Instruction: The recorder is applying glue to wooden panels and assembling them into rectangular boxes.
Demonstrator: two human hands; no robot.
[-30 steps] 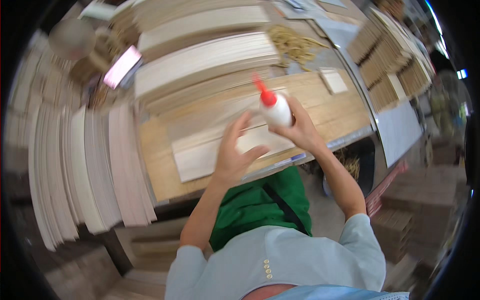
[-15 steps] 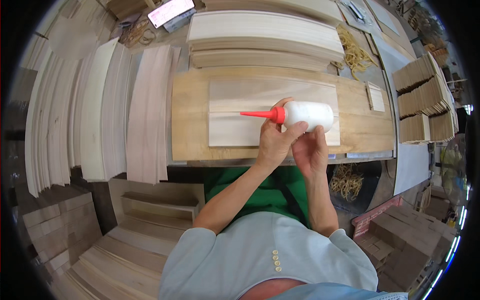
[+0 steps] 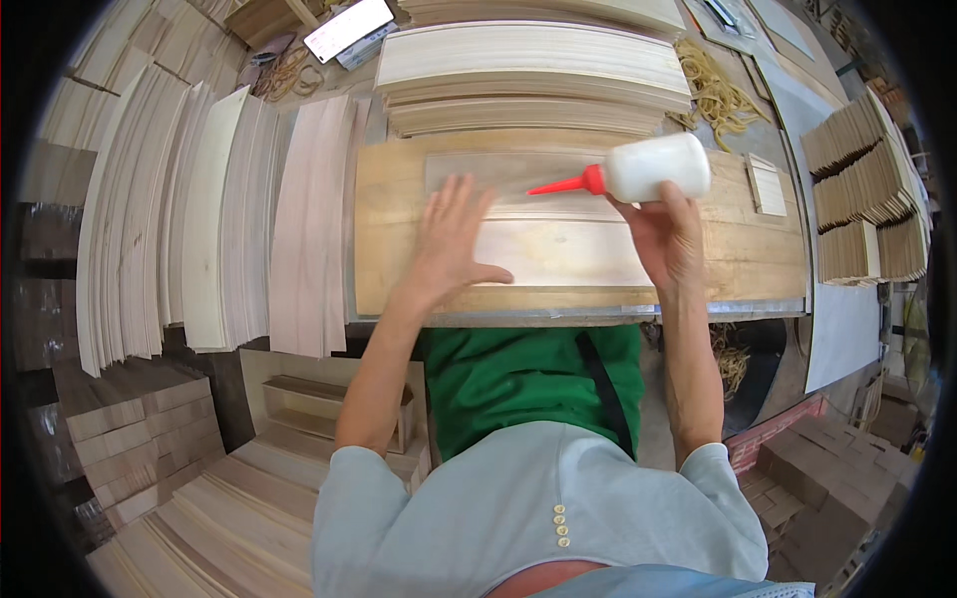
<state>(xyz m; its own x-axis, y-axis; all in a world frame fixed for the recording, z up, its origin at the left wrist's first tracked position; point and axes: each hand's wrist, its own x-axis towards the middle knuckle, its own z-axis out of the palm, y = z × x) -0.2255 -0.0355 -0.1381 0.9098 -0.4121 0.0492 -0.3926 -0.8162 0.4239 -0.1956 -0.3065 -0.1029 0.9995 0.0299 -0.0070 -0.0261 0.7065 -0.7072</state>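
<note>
A white squeeze bottle with a red pointed nozzle is tilted over the work board, its tip aimed to the left and slightly down. My right hand grips the bottle from below. My left hand is spread, fingers apart and a little blurred, over the left end of a thin wooden panel; I cannot tell whether it touches. That pale panel, with a line running along its length, lies on a larger yellowish wooden board in front of me.
Stacked planks stand behind the board. Upright rows of thin boards crowd the left. Right of the panel lies a small wood piece; beyond are bundled slats. Rubber bands and a lit phone sit at the back.
My left hand has let go of the bottle and moved left over the panel, fingers spreading. My right hand has carried the bottle up and right, its nozzle now tipped slightly downward.
</note>
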